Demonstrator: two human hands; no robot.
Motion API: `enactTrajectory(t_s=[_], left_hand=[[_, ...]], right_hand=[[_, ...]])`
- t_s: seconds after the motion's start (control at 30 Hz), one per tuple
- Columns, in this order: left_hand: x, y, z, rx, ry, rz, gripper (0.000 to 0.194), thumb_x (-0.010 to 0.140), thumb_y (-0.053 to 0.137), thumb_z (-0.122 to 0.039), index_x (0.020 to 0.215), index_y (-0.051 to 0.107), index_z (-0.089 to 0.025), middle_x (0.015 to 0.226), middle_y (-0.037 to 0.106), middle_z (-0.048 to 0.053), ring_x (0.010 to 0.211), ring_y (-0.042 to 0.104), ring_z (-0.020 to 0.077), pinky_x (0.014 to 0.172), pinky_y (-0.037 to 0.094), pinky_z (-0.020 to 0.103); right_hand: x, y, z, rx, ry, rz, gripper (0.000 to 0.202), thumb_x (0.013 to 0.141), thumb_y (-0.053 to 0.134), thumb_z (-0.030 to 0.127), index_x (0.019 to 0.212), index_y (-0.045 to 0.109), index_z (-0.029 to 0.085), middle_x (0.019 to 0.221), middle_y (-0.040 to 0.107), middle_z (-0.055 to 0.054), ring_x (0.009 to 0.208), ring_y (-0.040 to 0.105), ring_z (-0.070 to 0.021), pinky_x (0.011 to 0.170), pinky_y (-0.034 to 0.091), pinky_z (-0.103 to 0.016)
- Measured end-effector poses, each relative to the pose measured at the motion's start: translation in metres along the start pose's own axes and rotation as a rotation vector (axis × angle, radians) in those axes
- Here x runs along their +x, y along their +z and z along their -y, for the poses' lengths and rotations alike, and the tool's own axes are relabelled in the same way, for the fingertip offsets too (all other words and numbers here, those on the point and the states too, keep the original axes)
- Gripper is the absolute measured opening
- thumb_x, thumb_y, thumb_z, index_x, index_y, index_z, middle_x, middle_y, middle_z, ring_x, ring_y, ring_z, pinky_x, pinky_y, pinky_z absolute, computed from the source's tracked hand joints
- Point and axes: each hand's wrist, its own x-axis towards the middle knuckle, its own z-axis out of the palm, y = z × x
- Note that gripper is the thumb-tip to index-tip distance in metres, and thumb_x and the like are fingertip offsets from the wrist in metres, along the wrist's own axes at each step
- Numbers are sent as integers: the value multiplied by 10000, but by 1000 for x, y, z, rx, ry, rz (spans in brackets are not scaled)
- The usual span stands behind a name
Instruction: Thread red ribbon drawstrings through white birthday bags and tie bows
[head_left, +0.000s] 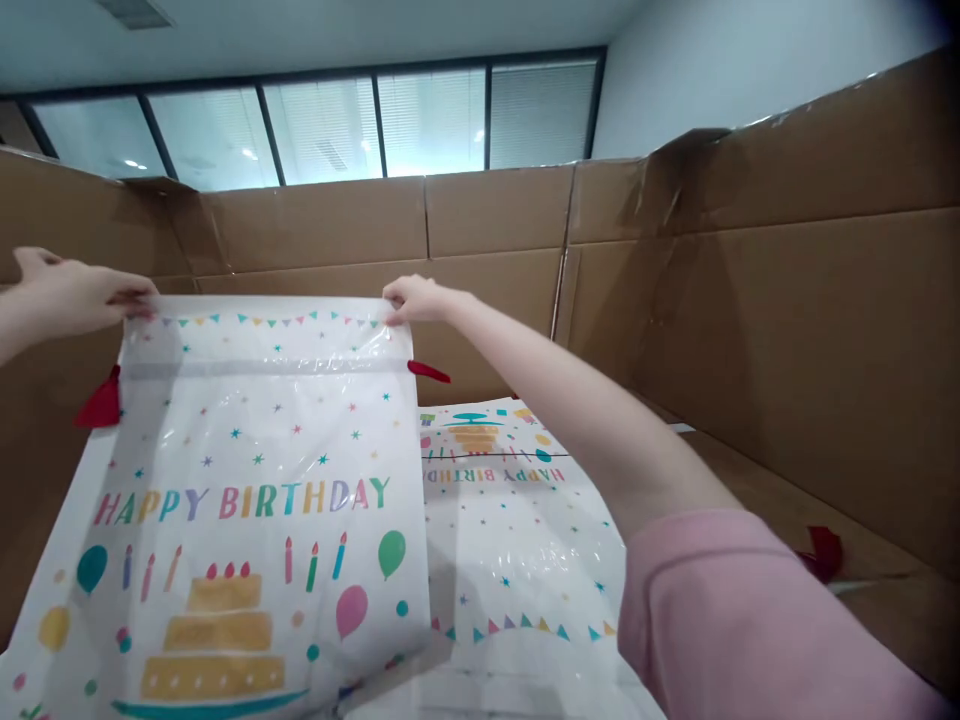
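Birthday bag, with its cake print facing the camera, fills the left half of the frame. The person's left hand pinches its top corner at upper left; the right hand pinches the other, near upper centre, so the hands are well apart with the top edge stretched between them. Another printed bag lies at lower centre-right, its lettering upside down, within cardboard walls. Spreading the held bag looks done; it is not yet released, and what else remains cannot be told.
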Motion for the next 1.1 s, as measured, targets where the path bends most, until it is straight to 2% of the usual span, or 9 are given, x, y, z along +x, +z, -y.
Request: enactTrajectory(t_s=[0.07,0.3,0.53,0.6,0.67,0.77,0.83,0.93,1.1], left_hand=[[-4,41,-2,-72,-29,162,865,754,97,-706,910,736,-144,686,673,-33,706,657,123,786,350,475],[-20,157,-39,-166,-140,271,600,873,209,-496,861,695,-145,643,649,-81,667,562,38,937,305,512],[-17,238,-71,-136,-244,396,487,862,216,-337,975,668,-194,926,707,27,929,576,159,997,286,499],[-20,249,-85,-151,-249,335,515,904,158,-320,1105,613,-184,1210,623,47,1141,508,181,1049,224,505],[-26,254,-107,-198,-251,203,522,939,108,-299,1247,513,-182,1450,411,45,1333,342,176,1103,137,482],[-36,252,-152,-304,-243,108,492,959,147,-321,1309,458,-169,1518,295,66,1413,214,182,1139,83,447],[-44,248,-187,-388,-252,220,485,960,178,-365,1324,449,-194,1521,291,73,1416,215,196,1146,80,481],[-56,247,-229,-604,-284,554,584,930,203,-549,1453,262,-296,1573,123,51,1444,103,298,1098,104,637],[-68,259,-244,-681,-291,689,662,892,159,-623,1478,202,-318,1575,93,44,1436,111,342,1066,157,686]], right_hand=[[22,38,-13,39,2,61,190,776,624,296,816,509,150,889,542,-21,905,472,-169,911,271,-420],[79,156,-53,133,40,145,176,799,606,292,903,542,164,1002,605,-47,1004,507,-214,908,281,-404],[118,231,-81,157,129,95,134,813,606,229,938,595,183,1011,646,-32,1005,544,-204,924,276,-390],[124,244,-86,155,151,84,159,807,616,218,962,603,186,1019,652,-40,1017,546,-214,921,277,-388],[127,254,-88,151,169,70,176,803,624,214,976,610,186,1018,658,-48,1021,549,-223,920,275,-390],[127,267,-89,154,193,51,164,787,636,197,949,624,179,994,668,-56,994,561,-229,896,290,-382],[125,272,-87,168,207,37,165,783,634,187,948,626,173,980,671,-60,970,567,-225,874,306,-372],[118,272,-80,196,206,-19,230,822,596,196,1051,596,173,1077,651,-75,1025,544,-223,876,306,-372],[86,251,-62,205,101,-96,189,894,490,197,1047,602,190,1143,623,-68,1099,483,-217,889,265,-366]])
